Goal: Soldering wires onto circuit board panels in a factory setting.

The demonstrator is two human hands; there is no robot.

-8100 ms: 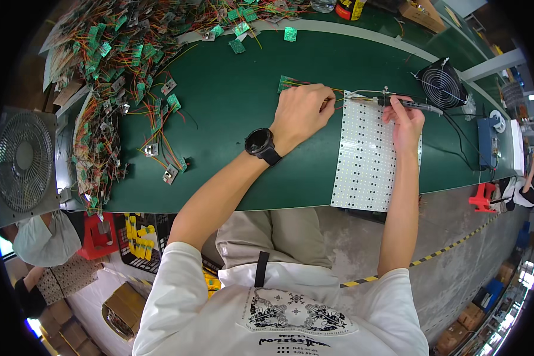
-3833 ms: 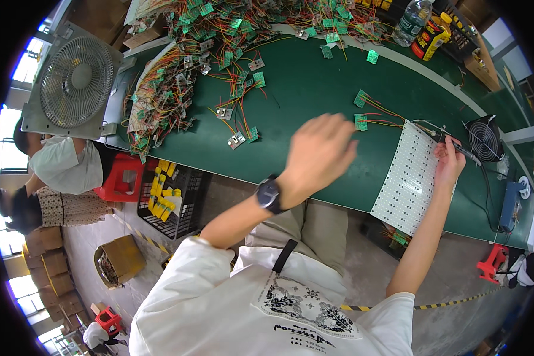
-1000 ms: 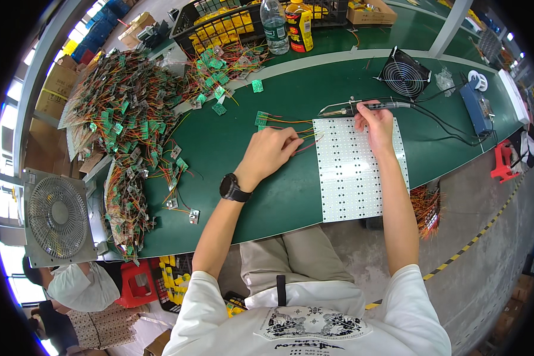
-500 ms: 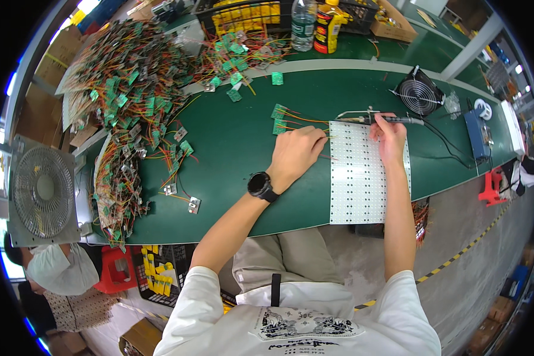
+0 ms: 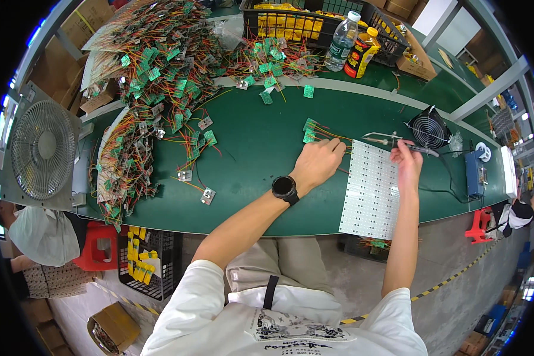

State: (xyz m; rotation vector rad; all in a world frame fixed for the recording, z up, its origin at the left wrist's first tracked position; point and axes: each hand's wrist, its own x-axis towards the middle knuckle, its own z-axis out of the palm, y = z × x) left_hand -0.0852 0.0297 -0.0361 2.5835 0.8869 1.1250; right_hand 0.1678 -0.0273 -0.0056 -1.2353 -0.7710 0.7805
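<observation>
My right hand (image 5: 406,164) grips a soldering iron (image 5: 418,148) with a thin metal feed tube along its front. Its front end points left, over the far edge of a white perforated board (image 5: 369,193). My left hand (image 5: 319,163), wearing a black watch (image 5: 285,188), is closed at the board's far left corner, on thin wires (image 5: 325,130) as far as I can see. Those red and yellow wires run to two small green circuit boards (image 5: 309,136) just beyond that hand. The fingertips partly hide the wire ends.
A large heap of wired circuit boards (image 5: 166,65) covers the table's left. Behind stand a water bottle (image 5: 342,43), a yellow-and-black bottle (image 5: 362,53) and a black crate (image 5: 279,24). A small black fan (image 5: 428,129) and blue soldering station (image 5: 476,172) stand right, with cables running between.
The whole view has shifted with my head. The soldering iron's front end has moved a little right, away from the board's left corner. My left hand stays beside that corner.
</observation>
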